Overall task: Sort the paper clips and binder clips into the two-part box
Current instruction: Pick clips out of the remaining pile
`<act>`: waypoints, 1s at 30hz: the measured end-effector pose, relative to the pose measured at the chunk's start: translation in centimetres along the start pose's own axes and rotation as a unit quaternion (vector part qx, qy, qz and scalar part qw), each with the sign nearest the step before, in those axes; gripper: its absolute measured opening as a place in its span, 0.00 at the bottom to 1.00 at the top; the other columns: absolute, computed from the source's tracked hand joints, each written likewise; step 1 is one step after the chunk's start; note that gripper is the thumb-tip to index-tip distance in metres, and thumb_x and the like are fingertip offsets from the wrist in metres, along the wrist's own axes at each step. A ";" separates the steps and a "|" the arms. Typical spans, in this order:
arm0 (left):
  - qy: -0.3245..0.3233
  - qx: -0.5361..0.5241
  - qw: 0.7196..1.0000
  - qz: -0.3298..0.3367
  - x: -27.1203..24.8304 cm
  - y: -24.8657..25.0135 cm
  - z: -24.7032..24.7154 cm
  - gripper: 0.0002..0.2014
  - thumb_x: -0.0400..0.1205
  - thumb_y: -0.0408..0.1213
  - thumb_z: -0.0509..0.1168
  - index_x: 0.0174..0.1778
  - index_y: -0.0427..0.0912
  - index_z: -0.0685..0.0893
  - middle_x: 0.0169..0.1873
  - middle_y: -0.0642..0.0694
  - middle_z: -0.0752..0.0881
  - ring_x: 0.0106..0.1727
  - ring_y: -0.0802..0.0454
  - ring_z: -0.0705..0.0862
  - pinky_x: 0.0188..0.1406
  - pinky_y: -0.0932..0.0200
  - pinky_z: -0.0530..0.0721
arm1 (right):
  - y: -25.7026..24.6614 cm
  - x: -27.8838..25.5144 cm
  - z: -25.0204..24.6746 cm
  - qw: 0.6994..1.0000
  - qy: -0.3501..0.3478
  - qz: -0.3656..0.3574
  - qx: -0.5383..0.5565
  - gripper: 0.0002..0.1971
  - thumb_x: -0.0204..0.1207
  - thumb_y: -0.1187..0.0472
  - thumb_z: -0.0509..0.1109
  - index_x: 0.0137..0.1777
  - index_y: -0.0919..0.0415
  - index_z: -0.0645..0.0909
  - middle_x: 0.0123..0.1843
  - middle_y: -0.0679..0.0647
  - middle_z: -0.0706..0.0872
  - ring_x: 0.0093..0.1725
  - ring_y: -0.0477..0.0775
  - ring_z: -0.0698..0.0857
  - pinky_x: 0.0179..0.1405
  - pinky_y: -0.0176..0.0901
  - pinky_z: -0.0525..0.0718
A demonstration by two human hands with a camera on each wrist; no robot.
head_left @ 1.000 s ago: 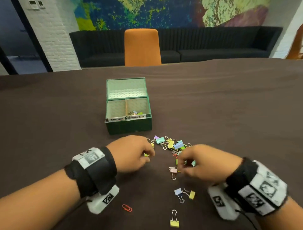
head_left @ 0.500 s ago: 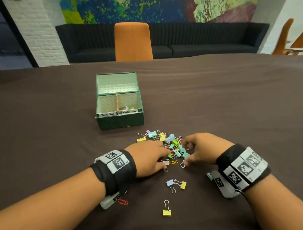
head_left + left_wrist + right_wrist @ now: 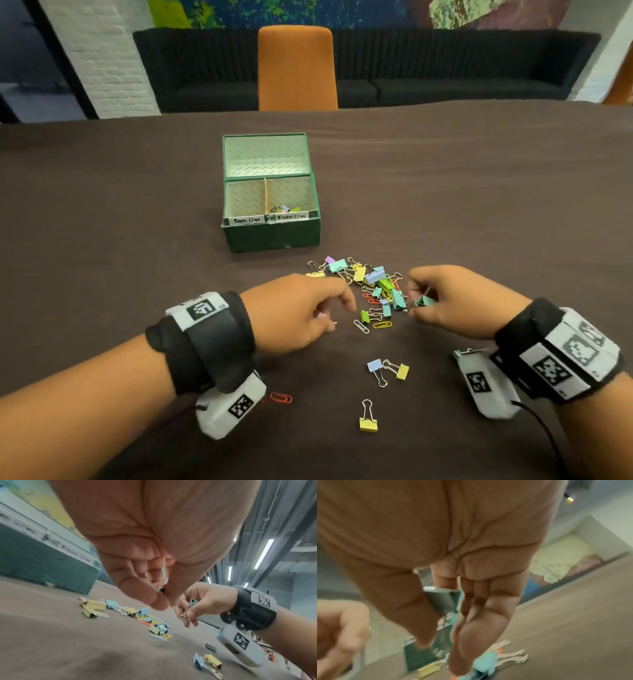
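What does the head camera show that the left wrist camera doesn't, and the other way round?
Only the head view shows inside the green box: a few clips in the compartment labelled Binder Clips, plus the red paper clip near the left wrist. Only the left wrist view shows the left hand from beneath, fingers pinching something small I cannot identify. Both show the right hand gripping a teal binder clip, and the clip pile on the brown table.

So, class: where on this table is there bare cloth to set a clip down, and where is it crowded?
Bare: the cloth left of the box, and right of it. Crowded: the clip pile between the left hand and right hand, with strays nearer the person.
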State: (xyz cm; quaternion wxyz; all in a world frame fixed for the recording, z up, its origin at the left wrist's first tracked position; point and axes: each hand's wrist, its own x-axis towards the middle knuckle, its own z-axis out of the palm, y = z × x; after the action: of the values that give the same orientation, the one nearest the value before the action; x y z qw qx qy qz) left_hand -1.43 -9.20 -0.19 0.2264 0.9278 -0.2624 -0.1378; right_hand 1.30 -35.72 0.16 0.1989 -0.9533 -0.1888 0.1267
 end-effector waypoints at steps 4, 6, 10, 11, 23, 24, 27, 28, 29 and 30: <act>-0.068 -0.022 0.994 -0.081 -3.2 -2.2 -1.9 0.14 0.84 0.29 0.58 0.48 0.53 0.85 0.33 0.61 0.87 0.30 0.61 0.85 0.39 0.61 0.84 | -2.4 -1.2 1.2 0.992 -0.091 -0.038 0.081 0.13 0.78 0.69 0.62 0.46 0.47 0.75 0.41 0.48 0.90 0.37 0.53 0.91 0.39 0.54 0.87; -0.052 0.026 0.994 -0.096 -3.5 -3.2 -2.5 0.11 0.84 0.32 0.59 0.49 0.52 0.85 0.39 0.57 0.87 0.40 0.57 0.84 0.46 0.60 0.81 | -3.5 -1.0 1.6 0.994 -0.094 -0.064 0.008 0.15 0.74 0.71 0.59 0.43 0.47 0.75 0.37 0.42 0.85 0.34 0.41 0.84 0.36 0.36 0.80; 0.014 0.133 0.984 -0.114 -1.2 -4.6 -2.7 0.10 0.83 0.53 0.63 0.49 0.52 0.82 0.43 0.56 0.84 0.45 0.53 0.81 0.44 0.56 0.76 | -5.4 -0.3 2.0 0.985 -0.113 -0.074 -0.111 0.04 0.76 0.60 0.59 0.42 0.51 0.74 0.34 0.47 0.79 0.35 0.46 0.76 0.36 0.42 0.75; 0.025 0.156 0.979 -0.130 -0.4 -4.9 -2.5 0.12 0.82 0.57 0.63 0.50 0.53 0.82 0.44 0.55 0.84 0.46 0.52 0.80 0.44 0.56 0.75 | -5.9 -0.3 2.0 0.981 -0.127 -0.064 -0.130 0.03 0.75 0.56 0.60 0.41 0.52 0.74 0.35 0.48 0.80 0.37 0.48 0.78 0.37 0.44 0.76; 0.010 0.184 0.975 -0.123 3.9 -5.0 -1.0 0.13 0.78 0.57 0.69 0.48 0.51 0.82 0.43 0.55 0.83 0.47 0.51 0.81 0.38 0.57 0.73 | -6.1 0.2 3.4 0.955 -0.226 -0.077 -0.175 0.10 0.75 0.45 0.71 0.44 0.49 0.78 0.38 0.43 0.80 0.43 0.47 0.80 0.39 0.42 0.78; 0.019 0.170 0.978 -0.122 3.5 -5.4 -1.1 0.13 0.78 0.56 0.69 0.48 0.52 0.80 0.41 0.57 0.81 0.46 0.52 0.80 0.36 0.58 0.71 | -6.3 0.5 3.0 0.958 -0.215 -0.088 -0.170 0.09 0.76 0.46 0.70 0.44 0.48 0.77 0.38 0.43 0.79 0.42 0.47 0.80 0.39 0.42 0.77; 0.058 0.108 0.985 -0.123 2.5 -6.6 -2.2 0.11 0.79 0.53 0.69 0.44 0.53 0.75 0.37 0.59 0.78 0.43 0.54 0.78 0.36 0.60 0.70 | -7.7 3.0 0.8 0.974 -0.117 -0.117 -0.153 0.08 0.77 0.48 0.66 0.41 0.47 0.72 0.37 0.44 0.78 0.40 0.51 0.79 0.40 0.46 0.79; 0.074 0.088 0.985 -0.128 2.4 -7.1 -2.8 0.11 0.80 0.51 0.69 0.42 0.54 0.74 0.36 0.59 0.77 0.42 0.54 0.77 0.35 0.61 0.70 | -8.4 4.4 -0.2 0.978 -0.082 -0.126 -0.146 0.09 0.78 0.48 0.66 0.40 0.47 0.70 0.36 0.44 0.77 0.39 0.52 0.78 0.40 0.46 0.77; 0.087 0.072 0.984 -0.136 2.5 -7.6 -3.6 0.11 0.80 0.49 0.69 0.41 0.53 0.73 0.35 0.58 0.77 0.40 0.54 0.77 0.34 0.63 0.70 | -9.3 6.0 -1.2 0.981 -0.053 -0.133 -0.134 0.09 0.80 0.48 0.65 0.41 0.47 0.71 0.36 0.43 0.76 0.39 0.52 0.77 0.40 0.45 0.74; 0.102 0.056 0.982 -0.148 2.6 -8.1 -4.4 0.11 0.80 0.49 0.70 0.40 0.52 0.73 0.35 0.57 0.78 0.38 0.54 0.76 0.32 0.63 0.70 | -10.3 7.8 -1.9 0.983 -0.029 -0.135 -0.121 0.07 0.82 0.49 0.64 0.44 0.47 0.72 0.37 0.42 0.77 0.40 0.52 0.77 0.40 0.44 0.72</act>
State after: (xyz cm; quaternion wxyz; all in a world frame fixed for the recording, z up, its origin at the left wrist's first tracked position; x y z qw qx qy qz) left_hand 5.84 -2.95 -0.71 0.1763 0.9769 -0.1050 -0.0599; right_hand 5.72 -24.39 5.00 0.0921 -0.9320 -0.3354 0.1025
